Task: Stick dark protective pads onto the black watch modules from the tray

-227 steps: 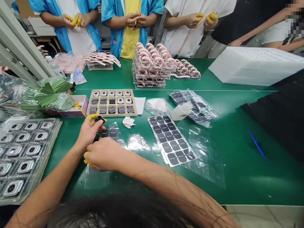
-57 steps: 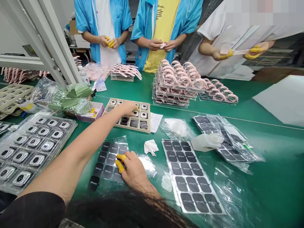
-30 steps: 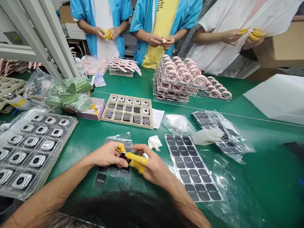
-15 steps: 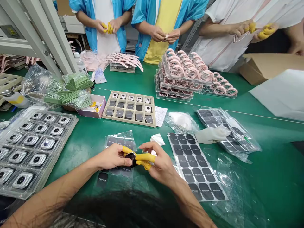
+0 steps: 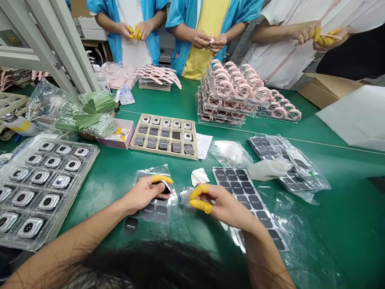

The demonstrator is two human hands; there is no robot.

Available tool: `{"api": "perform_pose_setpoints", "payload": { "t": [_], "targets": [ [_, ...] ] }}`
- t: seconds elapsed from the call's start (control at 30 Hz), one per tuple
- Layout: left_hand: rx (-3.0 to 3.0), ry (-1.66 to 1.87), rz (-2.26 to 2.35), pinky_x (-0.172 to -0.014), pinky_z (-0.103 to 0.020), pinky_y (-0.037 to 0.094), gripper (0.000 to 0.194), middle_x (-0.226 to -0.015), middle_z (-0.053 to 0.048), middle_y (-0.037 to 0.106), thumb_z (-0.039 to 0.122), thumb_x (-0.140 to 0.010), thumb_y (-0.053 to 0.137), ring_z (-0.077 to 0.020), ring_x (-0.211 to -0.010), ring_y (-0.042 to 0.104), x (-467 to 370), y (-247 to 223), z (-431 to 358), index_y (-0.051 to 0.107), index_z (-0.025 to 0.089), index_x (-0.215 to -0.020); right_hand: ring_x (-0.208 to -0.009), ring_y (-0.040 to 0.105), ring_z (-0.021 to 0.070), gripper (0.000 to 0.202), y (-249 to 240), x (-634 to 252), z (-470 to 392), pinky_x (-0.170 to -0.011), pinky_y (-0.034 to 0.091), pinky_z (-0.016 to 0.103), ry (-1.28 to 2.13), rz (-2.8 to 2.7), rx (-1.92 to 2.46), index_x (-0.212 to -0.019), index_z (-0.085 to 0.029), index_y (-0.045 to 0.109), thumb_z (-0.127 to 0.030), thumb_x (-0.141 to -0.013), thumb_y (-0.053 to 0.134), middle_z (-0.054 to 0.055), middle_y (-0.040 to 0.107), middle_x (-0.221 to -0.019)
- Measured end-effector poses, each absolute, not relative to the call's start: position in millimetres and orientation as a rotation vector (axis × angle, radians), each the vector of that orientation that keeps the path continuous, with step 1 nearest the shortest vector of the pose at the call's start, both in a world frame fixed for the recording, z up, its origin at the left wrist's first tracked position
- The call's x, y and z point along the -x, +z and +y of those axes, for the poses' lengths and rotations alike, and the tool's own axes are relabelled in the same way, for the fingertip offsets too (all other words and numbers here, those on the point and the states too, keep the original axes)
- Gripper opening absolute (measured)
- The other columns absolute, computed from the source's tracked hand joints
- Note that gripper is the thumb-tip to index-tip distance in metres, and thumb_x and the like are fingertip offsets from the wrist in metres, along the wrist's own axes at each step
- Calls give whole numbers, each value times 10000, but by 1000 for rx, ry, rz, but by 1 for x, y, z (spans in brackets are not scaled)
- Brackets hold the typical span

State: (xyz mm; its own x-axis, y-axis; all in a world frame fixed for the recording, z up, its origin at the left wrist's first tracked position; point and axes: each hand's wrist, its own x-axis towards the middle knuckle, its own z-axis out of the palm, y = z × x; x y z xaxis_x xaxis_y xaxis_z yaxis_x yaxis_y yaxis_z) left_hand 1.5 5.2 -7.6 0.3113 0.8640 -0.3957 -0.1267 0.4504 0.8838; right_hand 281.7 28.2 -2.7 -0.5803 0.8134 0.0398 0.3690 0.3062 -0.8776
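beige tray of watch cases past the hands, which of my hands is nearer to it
Left. The left hand, pinching a small watch case, sits almost straight below the beige tray. The right hand lies further right and a little lower, over the sticker sheet.

Head cam, looks fwd/down, close over table (image 5: 331, 208).

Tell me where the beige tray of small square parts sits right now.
The beige tray lies on the green table beyond both hands, between the pink box on its left and a white slip of paper on its right.
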Motion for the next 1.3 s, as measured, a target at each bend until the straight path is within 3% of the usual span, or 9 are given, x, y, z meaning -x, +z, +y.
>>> {"api": "perform_pose_setpoints", "payload": {
  "t": [0.1, 0.17, 0.23, 0.33, 0.43, 0.57, 0.83, 0.97, 1.3],
  "targets": [
    [-861, 852, 1126, -722, -328, 609, 872, -841, 0, 748, 781, -768, 874, -176, -672, 742, -3, -12, 6, 626, 203, -1373, -681, 639, 193, 146, -22, -297, 43, -561, 464, 318, 648, -2165, 1373, -1077, -255, 793, -320, -947, 771, 36, 720, -873],
    [-884, 892, 1159, -676, -304, 582, 819, -814, 25, 724, 761, -777, 879, -151, -620, 710, -3, -11, 5, 621, 204, -1319, -812, 671, 226, 219, -37, -298, 51, -611, 480, 335, 335, -2090, 1434, -1160, -254, 799, -294, -963, 710, 80, 739, -1030],
    [-893, 878, 1160, -721, -297, 583, 732, -819, 20, 730, 678, -757, 934, -153, -681, 732, -4, -8, 5, 659, 194, -1231, -857, 670, 236, 218, -48, -295, 56, -622, 465, 333, 192, -2066, 1465, -1114, -259, 811, -245, -979, 640, 76, 741, -1041],
    [-885, 824, 1141, -771, -295, 586, 713, -847, 3, 759, 432, -665, 1039, -171, -777, 754, -5, -5, 3, 697, 189, -1242, -789, 658, 218, 213, -50, -283, 54, -636, 470, 337, 237, -2070, 1386, -970, -250, 808, -197, -1015, 607, 48, 716, -878],
    [-930, 840, 1156, -722, -280, 566, 737, -837, 12, 762, 300, -638, 1030, -170, -757, 749, -7, -8, 3, 717, 202, -1298, -813, 681, 215, 151, -39, -260, 40, -710, 546, 355, 398, -2048, 1088, -1088, -259, 787, -193, -1033, 663, 45, 727, -900],
    [-1052, 859, 1148, -716, -289, 579, 670, -785, 17, 775, 260, -667, 975, -186, -740, 766, -7, -17, 2, 745, 204, -1293, -813, 675, 215, 265, -27, -221, 20, -688, 573, 354, 407, -2055, 823, -1233, -297, 747, -157, -1014, 695, 33, 722, -918],
    [-1273, 726, 1282, -716, -299, 582, 604, -655, 47, 742, 312, -681, 949, -209, -717, 774, -8, -12, 0, 775, 171, -1242, -848, 711, 196, 276, -32, -222, 14, -690, 614, 338, 359, -2061, 905, -1128, -293, 782, -87, -987, 666, 56, 723, -1039],
    [-1246, 758, 1281, -679, -294, 570, 568, -638, 54, 731, 243, -673, 917, -191, -673, 746, -8, -9, 1, 782, 164, -1219, -781, 685, 187, 214, -31, -224, 18, -646, 583, 325, 355, -2070, 844, -1137, -293, 783, -143, -1016, 688, 31, 714, -915],
    [-1187, 779, 1225, -750, -325, 637, 583, -799, -10, 832, 224, -669, 933, -242, -799, 819, -8, -14, 0, 786, 171, -1230, -779, 648, 203, 139, -35, -222, 29, -644, 547, 335, 212, -2085, 874, -1100, -263, 770, -194, -1046, 662, 49, 700, -885]
  ]
}}
